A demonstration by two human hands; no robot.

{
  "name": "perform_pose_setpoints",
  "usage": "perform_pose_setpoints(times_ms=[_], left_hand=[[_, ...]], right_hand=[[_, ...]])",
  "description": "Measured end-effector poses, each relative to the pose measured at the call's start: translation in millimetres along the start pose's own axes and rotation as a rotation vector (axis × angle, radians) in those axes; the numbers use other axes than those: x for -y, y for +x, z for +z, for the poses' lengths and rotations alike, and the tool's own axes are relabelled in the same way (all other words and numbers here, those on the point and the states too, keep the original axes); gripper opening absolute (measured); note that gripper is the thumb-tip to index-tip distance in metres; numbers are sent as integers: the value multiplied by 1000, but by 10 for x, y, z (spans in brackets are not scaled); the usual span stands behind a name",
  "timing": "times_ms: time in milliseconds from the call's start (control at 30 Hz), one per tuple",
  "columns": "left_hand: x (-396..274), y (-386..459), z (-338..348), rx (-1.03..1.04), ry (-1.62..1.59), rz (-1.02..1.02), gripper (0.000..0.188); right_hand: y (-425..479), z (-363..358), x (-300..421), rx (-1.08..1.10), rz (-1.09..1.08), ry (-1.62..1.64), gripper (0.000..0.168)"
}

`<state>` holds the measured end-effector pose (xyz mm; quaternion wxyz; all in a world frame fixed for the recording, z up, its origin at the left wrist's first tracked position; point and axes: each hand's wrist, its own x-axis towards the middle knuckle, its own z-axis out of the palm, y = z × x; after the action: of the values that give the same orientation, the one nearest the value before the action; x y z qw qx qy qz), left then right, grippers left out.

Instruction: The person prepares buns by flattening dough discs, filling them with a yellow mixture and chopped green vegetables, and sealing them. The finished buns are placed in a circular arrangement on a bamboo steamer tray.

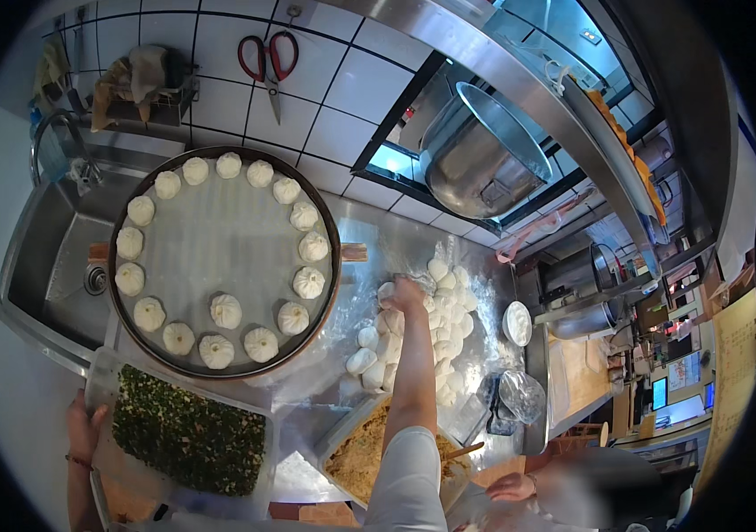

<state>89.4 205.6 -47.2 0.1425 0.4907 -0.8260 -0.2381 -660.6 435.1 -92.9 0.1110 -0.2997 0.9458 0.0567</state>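
Note:
At the lower left, my left hand grips the end wall of a translucent plastic container, thumb over the rim. Chopped green filling lies inside it. My right hand reaches over the steel counter to the far left side of a cluster of white dough pieces. Its fingers touch dough beside clear plastic film; whether they hold a piece is hidden. Left of it, a round steamer tray carries pleated buns, mostly in a ring along its rim.
A second container of brown filling with a wooden handle sits under my right forearm. A white bowl of flour stands right. The tray overhangs a sink. At lower right is another person's hand. Scissors hang on the wall.

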Motion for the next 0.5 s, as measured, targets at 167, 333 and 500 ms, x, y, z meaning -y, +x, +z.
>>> perform_pose_setpoints(times_ms=[167,333,500], left_hand=[[-18,120,-76,184,-43,-63,50],[-205,196,-206,198,-15,-31,58],[-46,350,-216,199,77,87,54]], right_hand=[[-270,120,109,-252,-169,-48,33],[-849,-388,406,-325,-253,453,32],[-2074,-863,1060,-137,-221,916,33]])
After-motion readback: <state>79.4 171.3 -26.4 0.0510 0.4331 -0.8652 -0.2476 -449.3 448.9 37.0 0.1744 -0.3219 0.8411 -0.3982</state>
